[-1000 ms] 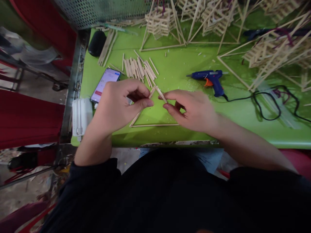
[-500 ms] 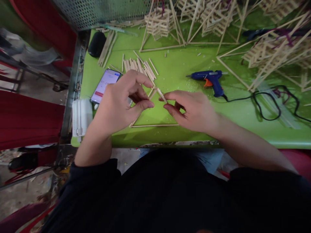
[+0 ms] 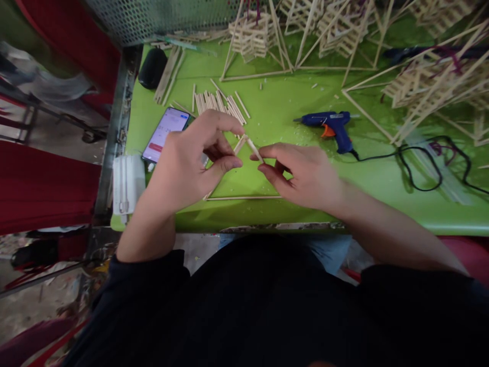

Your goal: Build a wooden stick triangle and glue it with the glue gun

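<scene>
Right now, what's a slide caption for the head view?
Left hand and right hand at wooden sticks angled into a peak, blue glue gun nearby.

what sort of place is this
Likely a small craft workshop or a work corner, though the pictures can't settle which. A blue glue gun lies on the green table, with a pile of short wooden sticks and several stick-built structures toward its far side.

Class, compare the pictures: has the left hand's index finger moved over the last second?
Yes. On the left hand, the index finger has shifted forward, away from the body, toward the pile of short sticks.
</scene>
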A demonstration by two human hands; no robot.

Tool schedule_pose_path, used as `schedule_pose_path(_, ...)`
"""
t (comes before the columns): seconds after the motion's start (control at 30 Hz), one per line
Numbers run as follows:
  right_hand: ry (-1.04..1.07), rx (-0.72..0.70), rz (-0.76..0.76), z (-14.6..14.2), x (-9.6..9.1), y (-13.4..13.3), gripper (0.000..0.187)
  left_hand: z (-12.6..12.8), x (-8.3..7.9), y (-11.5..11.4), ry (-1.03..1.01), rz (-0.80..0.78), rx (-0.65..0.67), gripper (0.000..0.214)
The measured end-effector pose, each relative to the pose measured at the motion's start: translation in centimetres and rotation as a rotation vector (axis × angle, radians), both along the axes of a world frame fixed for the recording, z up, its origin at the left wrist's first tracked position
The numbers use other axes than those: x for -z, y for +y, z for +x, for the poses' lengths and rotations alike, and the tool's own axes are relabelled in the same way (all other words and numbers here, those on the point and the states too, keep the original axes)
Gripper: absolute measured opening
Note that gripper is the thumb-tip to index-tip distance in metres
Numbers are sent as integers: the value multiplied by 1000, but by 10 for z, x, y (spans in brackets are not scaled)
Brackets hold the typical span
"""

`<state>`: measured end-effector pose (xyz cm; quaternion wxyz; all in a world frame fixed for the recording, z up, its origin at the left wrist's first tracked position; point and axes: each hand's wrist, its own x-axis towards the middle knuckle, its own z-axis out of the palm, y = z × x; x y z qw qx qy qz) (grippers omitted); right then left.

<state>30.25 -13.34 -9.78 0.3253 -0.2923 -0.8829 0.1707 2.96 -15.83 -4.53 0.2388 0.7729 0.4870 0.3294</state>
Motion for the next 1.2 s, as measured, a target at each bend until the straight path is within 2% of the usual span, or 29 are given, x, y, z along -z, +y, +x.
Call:
schedule_pose_path(0.57, -6, 5, 17, 0, 0, 0, 19, -1, 4, 3, 9, 46, 35, 34)
schedule_pose_path(0.9, -65, 24, -25, 2, 2, 0, 22, -3, 4, 2, 34, 61, 45, 34)
schedule_pose_path(1.2, -105, 35, -50, 4, 2, 0, 27, -2, 6, 2, 10, 55, 55, 43)
